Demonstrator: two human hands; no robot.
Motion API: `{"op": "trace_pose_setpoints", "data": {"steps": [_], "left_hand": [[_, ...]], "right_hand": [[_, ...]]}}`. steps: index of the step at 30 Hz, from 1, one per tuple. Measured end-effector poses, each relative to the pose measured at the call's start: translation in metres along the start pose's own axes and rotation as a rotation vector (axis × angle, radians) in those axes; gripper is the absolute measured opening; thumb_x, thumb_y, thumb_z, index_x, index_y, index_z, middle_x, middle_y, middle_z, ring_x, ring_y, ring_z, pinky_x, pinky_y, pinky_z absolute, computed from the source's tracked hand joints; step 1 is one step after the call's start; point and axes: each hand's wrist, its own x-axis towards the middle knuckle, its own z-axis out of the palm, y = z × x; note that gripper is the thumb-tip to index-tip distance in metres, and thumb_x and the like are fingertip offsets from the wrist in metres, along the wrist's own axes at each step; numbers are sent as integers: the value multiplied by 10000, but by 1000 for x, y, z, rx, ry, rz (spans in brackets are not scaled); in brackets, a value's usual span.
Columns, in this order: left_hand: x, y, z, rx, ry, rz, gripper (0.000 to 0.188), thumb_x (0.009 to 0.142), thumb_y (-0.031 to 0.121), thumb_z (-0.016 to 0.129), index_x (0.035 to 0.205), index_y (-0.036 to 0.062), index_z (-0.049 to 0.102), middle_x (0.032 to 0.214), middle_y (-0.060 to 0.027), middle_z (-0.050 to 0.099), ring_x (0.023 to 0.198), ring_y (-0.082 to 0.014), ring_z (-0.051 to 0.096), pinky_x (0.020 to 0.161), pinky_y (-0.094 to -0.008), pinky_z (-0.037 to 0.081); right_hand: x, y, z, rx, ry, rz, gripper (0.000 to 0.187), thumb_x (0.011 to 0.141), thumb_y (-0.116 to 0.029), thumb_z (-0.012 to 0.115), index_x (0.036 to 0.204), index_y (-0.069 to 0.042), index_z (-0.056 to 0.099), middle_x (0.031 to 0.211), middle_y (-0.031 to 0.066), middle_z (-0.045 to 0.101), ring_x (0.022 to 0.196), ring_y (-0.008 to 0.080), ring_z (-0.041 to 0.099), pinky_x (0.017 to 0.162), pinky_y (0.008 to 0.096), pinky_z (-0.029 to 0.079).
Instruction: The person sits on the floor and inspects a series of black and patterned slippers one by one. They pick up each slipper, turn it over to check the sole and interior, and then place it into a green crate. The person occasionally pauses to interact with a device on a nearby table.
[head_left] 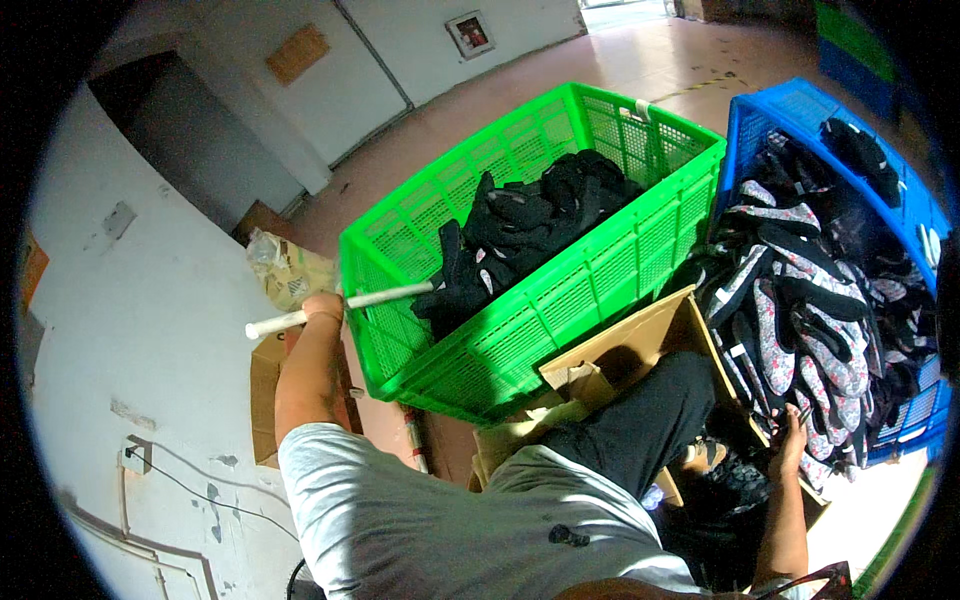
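My left hand (323, 307) is wrapped round a white rod (388, 294) at the left end of a green plastic crate (530, 345). The rod's far end reaches over the rim and meets the black cloth pieces (530, 215) heaped inside. On the right, my right hand (791, 442) is closed by a pile of black shoe uppers (785, 285) with pale floral linings, in a blue crate (785, 100). Something small and dark shows at its fingers, too indistinct to name.
An open cardboard box (655, 330) stands between my leg and the crates. Another carton (266, 395) and a yellowish plastic bag (290, 268) sit by the white wall (120, 300) at left. A cable (215, 500) runs from a wall socket.
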Motion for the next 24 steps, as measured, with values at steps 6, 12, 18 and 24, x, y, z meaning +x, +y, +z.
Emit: {"op": "trace_pose_setpoints", "data": {"steps": [6,12,18,24], "left_hand": [[19,27,-73,-6,191,118,523,1010,432,339,1006,86,731,1087,-155,697,1007,-324,666,833,-447,526],[8,132,-127,-55,355,302,436,1017,343,351,1034,105,716,1029,-145,705,955,-328,672,793,-464,526],[75,222,-126,52,406,447,327,986,286,440,971,145,735,1034,-105,704,959,-316,679,807,-473,513],[109,318,-121,309,346,421,278,961,246,487,1063,190,739,1102,-59,709,1007,-274,675,787,-506,488]], "right_hand": [[3,18,-13,6,24,-65,244,936,-357,613,1060,-147,604,793,-15,662,457,43,423,383,180,288],[13,30,-27,-69,52,-51,167,934,-327,626,1006,-176,631,791,-20,669,468,58,440,410,202,297],[11,35,-31,-113,59,-43,221,958,-281,583,1006,-77,651,825,-5,639,657,90,549,549,237,407],[-15,16,-11,-81,123,68,166,954,-275,600,1007,-124,642,778,-4,657,614,69,555,503,217,347]]}}
